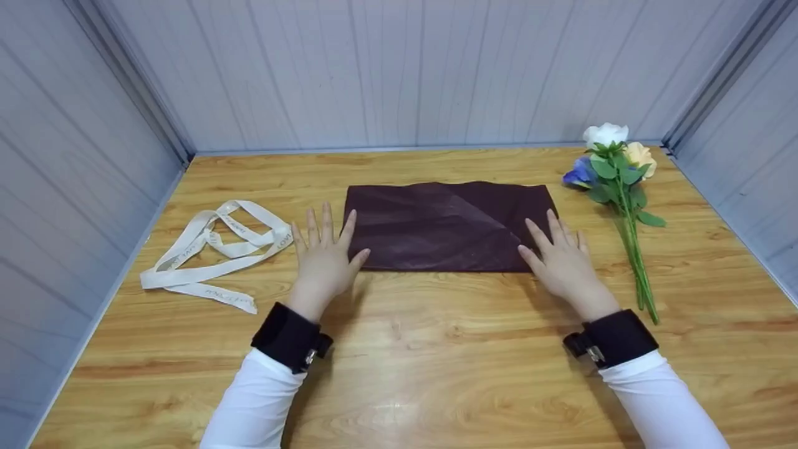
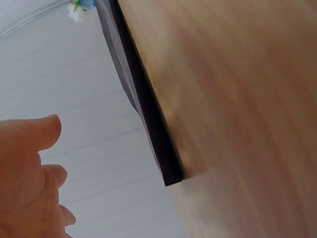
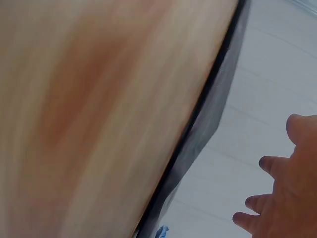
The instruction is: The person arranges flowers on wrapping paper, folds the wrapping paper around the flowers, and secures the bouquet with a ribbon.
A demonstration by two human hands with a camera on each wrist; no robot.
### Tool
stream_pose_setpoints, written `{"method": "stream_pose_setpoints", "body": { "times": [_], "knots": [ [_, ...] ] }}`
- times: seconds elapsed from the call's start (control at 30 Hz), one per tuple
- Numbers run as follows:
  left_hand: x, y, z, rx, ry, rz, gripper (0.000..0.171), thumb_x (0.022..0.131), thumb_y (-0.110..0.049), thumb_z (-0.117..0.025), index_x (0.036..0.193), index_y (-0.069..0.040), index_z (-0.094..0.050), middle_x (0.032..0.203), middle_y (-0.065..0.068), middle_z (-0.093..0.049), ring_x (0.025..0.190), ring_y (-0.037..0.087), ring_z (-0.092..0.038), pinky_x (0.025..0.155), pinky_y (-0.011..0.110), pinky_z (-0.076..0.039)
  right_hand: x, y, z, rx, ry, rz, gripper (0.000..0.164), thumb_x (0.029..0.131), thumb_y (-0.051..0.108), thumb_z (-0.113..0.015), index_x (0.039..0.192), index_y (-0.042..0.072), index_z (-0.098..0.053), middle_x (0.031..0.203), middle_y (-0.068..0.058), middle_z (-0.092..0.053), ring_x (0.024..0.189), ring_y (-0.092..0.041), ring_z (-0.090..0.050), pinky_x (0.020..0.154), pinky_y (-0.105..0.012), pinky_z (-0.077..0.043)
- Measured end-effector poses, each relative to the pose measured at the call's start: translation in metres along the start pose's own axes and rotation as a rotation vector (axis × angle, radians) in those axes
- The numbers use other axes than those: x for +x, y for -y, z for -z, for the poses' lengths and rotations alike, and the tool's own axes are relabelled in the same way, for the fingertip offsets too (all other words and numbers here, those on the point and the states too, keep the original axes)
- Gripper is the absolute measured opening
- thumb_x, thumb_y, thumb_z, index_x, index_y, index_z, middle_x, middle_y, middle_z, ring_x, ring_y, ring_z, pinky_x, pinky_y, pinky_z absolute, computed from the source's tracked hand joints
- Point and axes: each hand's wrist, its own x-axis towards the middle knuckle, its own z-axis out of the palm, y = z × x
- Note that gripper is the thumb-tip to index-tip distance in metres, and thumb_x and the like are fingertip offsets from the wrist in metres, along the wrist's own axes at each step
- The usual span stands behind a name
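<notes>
A folded sheet of dark maroon wrapping paper [image 1: 430, 231] lies flat in the middle of the table, a diagonal crease across its right half. At its left end is my left hand [image 1: 324, 265], fingers straight and spread, palm down. My right hand [image 1: 564, 268] spreads its fingers over the paper's lower right corner in the head view. Both wrist views show air between the fingers and the paper: the left hand [image 2: 25, 173] and the right hand [image 3: 287, 183] each stand apart from the dark paper edge [image 2: 148, 116]. Neither hand holds anything.
Left of the paper, a white printed ribbon [image 1: 215, 272] lies in loose loops. To the right lie artificial flowers with white, yellow and blue heads and long green stems [image 1: 633, 262]. Pale panel walls [image 1: 386, 75] enclose the wooden table [image 1: 449, 362] at the back and sides.
</notes>
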Motion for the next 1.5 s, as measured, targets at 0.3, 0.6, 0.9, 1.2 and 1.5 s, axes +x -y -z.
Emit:
{"method": "stream_pose_setpoints", "body": {
  "times": [0.3, 0.6, 0.9, 1.2, 1.5],
  "knots": [
    [0.012, 0.008, 0.0, 0.054, 0.054, 0.023, 0.07, 0.098, -0.053, -0.034, 0.153, -0.025, 0.0, 0.155, 0.02, 0.02, 0.14, 0.041, 0.022, 0.107, 0.06, 0.019, 0.007, -0.006, 0.0, -0.027, 0.069, -0.008, 0.066, 0.1, 0.052, -0.027, 0.15, 0.008, -0.024, 0.155, -0.029, -0.003, 0.139, -0.052, -0.01, 0.108, -0.066, -0.003],
    [0.033, 0.008, -0.005, 0.067, 0.071, 0.031, 0.073, 0.098, -0.051, -0.035, 0.153, -0.023, 0.004, 0.156, 0.019, 0.017, 0.142, 0.04, 0.018, 0.11, 0.059, 0.015, 0.028, -0.019, -0.003, 0.064, 0.16, -0.1, 0.066, 0.101, 0.048, -0.024, 0.152, 0.007, -0.012, 0.152, -0.035, 0.004, 0.133, -0.062, -0.009, 0.107, -0.068, -0.005],
    [0.048, 0.007, -0.014, 0.092, 0.1, 0.04, 0.068, 0.099, -0.051, -0.033, 0.154, -0.024, -0.003, 0.158, 0.017, 0.013, 0.144, 0.039, 0.013, 0.113, 0.058, 0.008, 0.037, -0.019, -0.006, 0.088, 0.214, -0.133, 0.066, 0.101, 0.048, -0.024, 0.152, 0.008, -0.009, 0.152, -0.034, 0.01, 0.135, -0.059, -0.003, 0.108, -0.067, -0.004],
    [0.052, 0.006, -0.016, 0.044, 0.174, 0.029, 0.064, 0.1, -0.049, -0.031, 0.154, -0.024, -0.005, 0.159, 0.015, 0.01, 0.145, 0.038, 0.01, 0.114, 0.056, 0.005, 0.042, -0.019, -0.007, 0.122, 0.257, -0.172, 0.066, 0.102, 0.046, -0.023, 0.152, 0.006, -0.008, 0.151, -0.035, 0.012, 0.135, -0.059, 0.001, 0.108, -0.067, -0.003],
    [0.052, 0.012, -0.015, 0.034, 0.283, 0.042, 0.07, 0.099, -0.05, -0.036, 0.153, -0.024, -0.001, 0.157, 0.021, 0.011, 0.144, 0.04, 0.011, 0.114, 0.057, 0.002, 0.04, -0.026, -0.005, 0.141, 0.32, -0.196, 0.078, 0.098, 0.05, -0.038, 0.151, 0.004, -0.004, 0.146, -0.041, 0.017, 0.13, -0.066, 0.004, 0.106, -0.069, -0.006]
  ]
}}
